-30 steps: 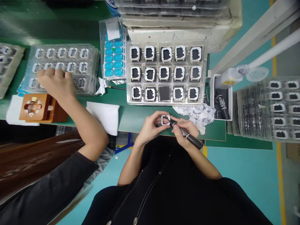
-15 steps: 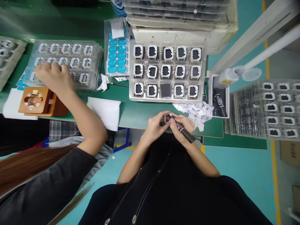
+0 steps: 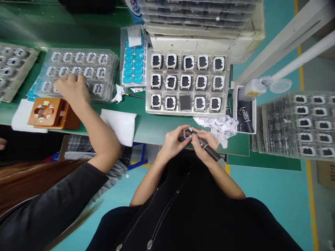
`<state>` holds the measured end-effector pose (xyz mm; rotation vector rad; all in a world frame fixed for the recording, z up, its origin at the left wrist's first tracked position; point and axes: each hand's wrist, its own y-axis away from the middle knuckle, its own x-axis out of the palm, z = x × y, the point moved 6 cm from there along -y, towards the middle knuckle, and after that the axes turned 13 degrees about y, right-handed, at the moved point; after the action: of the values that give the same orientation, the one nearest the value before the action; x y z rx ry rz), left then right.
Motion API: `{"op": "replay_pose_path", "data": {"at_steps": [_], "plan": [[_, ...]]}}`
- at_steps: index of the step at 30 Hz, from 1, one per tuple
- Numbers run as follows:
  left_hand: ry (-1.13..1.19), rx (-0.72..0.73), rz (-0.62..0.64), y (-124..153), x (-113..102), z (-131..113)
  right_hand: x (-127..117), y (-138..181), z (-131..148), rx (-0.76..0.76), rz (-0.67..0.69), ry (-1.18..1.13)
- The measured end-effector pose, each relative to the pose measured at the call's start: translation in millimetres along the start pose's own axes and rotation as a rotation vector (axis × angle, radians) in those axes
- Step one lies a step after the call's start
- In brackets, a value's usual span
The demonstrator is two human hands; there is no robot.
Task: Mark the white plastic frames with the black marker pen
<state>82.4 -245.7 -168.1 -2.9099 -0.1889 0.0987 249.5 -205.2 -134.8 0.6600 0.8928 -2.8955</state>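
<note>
My left hand [image 3: 175, 140] pinches a small white square frame [image 3: 186, 133] between thumb and fingers, just over the table's front edge. A thick black marker pen [image 3: 208, 149] is gripped in my right hand [image 3: 205, 143], its tip end against or very near the frame. My fingers hide part of the frame and the pen's tip. Beyond my hands lies a clear plastic tray [image 3: 183, 112] holding white frames like this one in rows. One pocket in its front row [image 3: 185, 101] shows only a dark pad.
Crumpled white paper [image 3: 222, 129] lies right of my hands, beside a white box [image 3: 254, 120] with markers and a bottle. Stacked trays [image 3: 277, 125] stand at the right. A co-worker's hand [image 3: 74, 89] reaches over another tray [image 3: 111, 69] at left, behind an orange fixture [image 3: 56, 120].
The view has shifted slightly. My two hands keep the frame and marker together, with the marker angled a little differently. The co-worker's hand has moved slightly across its tray.
</note>
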Motion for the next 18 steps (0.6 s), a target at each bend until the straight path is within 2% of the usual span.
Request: {"op": "replay_pose_path", "data": {"at_steps": [2,4,7,10,13,18], "plan": [[0.009,-0.006,-0.010,0,-2,-3,-2,2,-5,0.061,-0.033,-0.075],[-0.024,0.048,-0.042,0,-6,-13,-6,3,-9,0.111,-0.111,-0.166],[-0.154,0.198,-0.121,-7,-17,-41,-12,3,-16,0.207,-0.230,-0.247],[-0.324,0.311,-0.147,-29,-29,-68,-11,3,-21,0.297,-0.240,-0.254],[-0.507,0.347,-0.095,-65,-38,-79,-9,4,-23,0.312,-0.200,-0.241],[-0.720,0.285,0.086,-111,-36,-73,-6,9,-25,0.326,-0.149,-0.224]]}}
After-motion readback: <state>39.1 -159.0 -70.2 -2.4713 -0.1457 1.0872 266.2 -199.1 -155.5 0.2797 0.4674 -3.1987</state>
